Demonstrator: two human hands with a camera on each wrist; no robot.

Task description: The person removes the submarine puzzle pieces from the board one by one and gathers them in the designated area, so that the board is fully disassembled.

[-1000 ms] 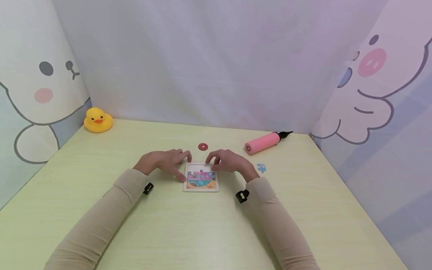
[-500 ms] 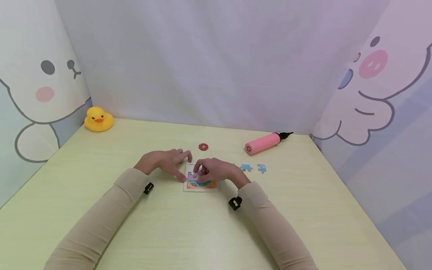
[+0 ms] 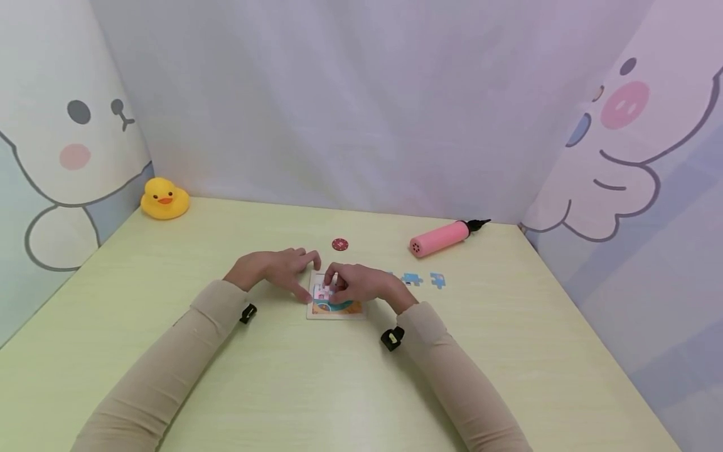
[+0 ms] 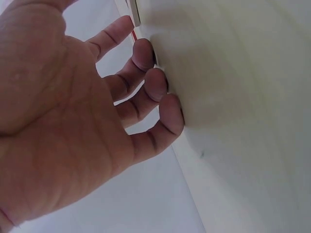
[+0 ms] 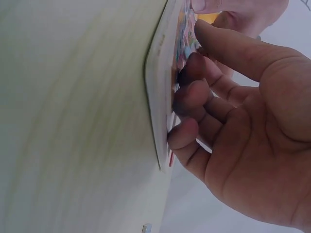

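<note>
A small jigsaw puzzle board (image 3: 342, 317) with a white frame lies mid-table, its seaside picture partly covered by my right hand (image 3: 361, 282). That hand's thumb and index finger come together on a puzzle piece (image 3: 322, 291) in the picture's left part, and the piece shows a pale glare. In the right wrist view its other fingers (image 5: 183, 133) rest along the board's edge. My left hand (image 3: 280, 274) is spread at the board's left side, thumb at the left edge and index finger by the far left corner. Its remaining fingertips (image 4: 170, 111) touch the table in the left wrist view.
Two loose blue puzzle pieces, one nearer (image 3: 412, 279) and one farther right (image 3: 437, 280), lie beside the right hand; another is mostly hidden behind it. Farther back are a red chip (image 3: 340, 244), a pink hand pump (image 3: 440, 239) and a yellow rubber duck (image 3: 164, 199).
My right hand has moved left and nearer over the puzzle, its fingertips now on the left part; loose pieces behind it have come into sight. The left hand has stayed put.
</note>
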